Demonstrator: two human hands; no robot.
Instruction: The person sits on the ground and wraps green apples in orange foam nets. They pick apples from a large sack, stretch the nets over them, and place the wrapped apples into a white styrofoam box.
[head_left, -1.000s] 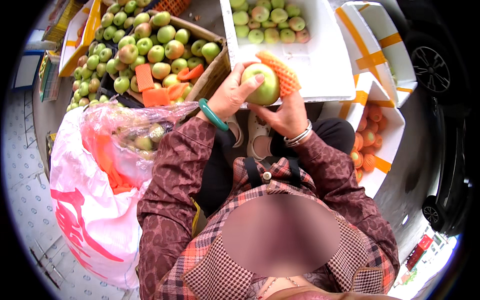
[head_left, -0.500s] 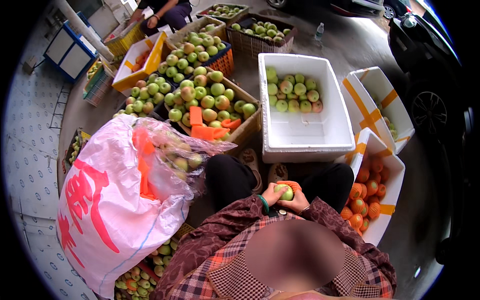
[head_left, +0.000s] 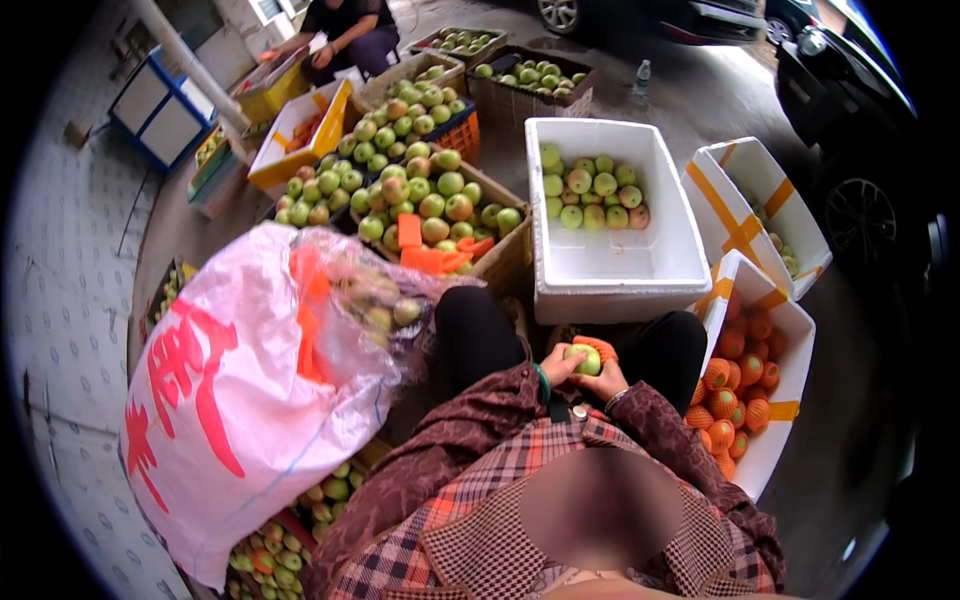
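Observation:
Between my hands, close to my lap, is a green apple [head_left: 582,360] with an orange foam net [head_left: 599,347] over its far right side. My left hand [head_left: 557,366] grips the apple from the left. On the other side, my right hand [head_left: 604,381] closes round the apple and the net; some of its fingers are hidden behind them. Past my knees stands a white foam box [head_left: 620,262] with green and blushed apples [head_left: 600,183] at its far end. To my right, another white foam box [head_left: 775,400] is filled with apples in orange nets [head_left: 735,385].
A large pink-white sack [head_left: 250,390] bulges at my left. Crates of apples [head_left: 430,190] stand ahead of it, with flat orange nets [head_left: 435,258] on top. Another person [head_left: 345,35] sits at the far left. A bottle [head_left: 642,75] and a dark car [head_left: 860,180] are to the right.
The view has shifted slightly, so the scene sits a little further right. Both hands still hold the apple, and the net now shows more at its right side.

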